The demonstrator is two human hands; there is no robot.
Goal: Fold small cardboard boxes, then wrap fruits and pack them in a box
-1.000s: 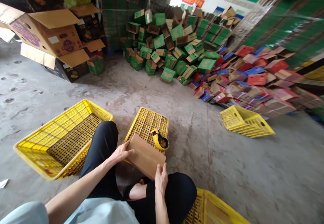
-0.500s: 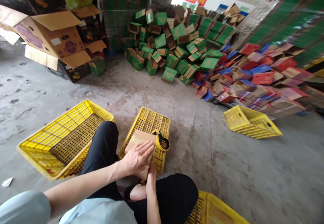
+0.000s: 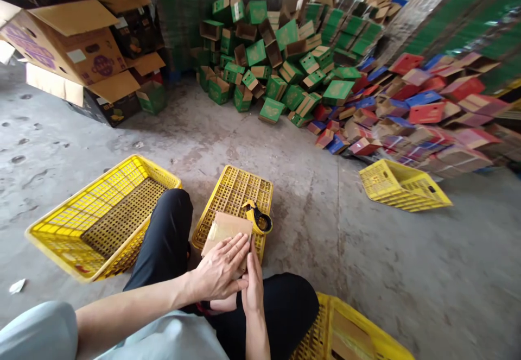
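Observation:
A small brown cardboard box [image 3: 222, 231] with shiny tape over its top rests on an upturned yellow crate [image 3: 234, 186] before me. My left hand [image 3: 223, 265] lies flat across the box's top, fingers stretched toward its right edge. Against the box's right side, my right hand [image 3: 253, 278] is held upright with its fingers straight; its palm side is hidden. A yellow and black tape dispenser [image 3: 259, 219] sits on the crate just beyond the box's right corner, touched by neither hand.
Yellow crates stand on the left [image 3: 101, 219], at the right [image 3: 402, 186] and by my right knee, this last one [image 3: 354, 333] holding cardboard. Green boxes [image 3: 272, 109] and red and blue boxes [image 3: 425, 113] are heaped ahead. Large cartons [image 3: 81, 50] are stacked at the far left.
Both hands and the box have shifted slightly toward me on the crate. My right hand has come up along the box's side, and the view has tilted a little downward.

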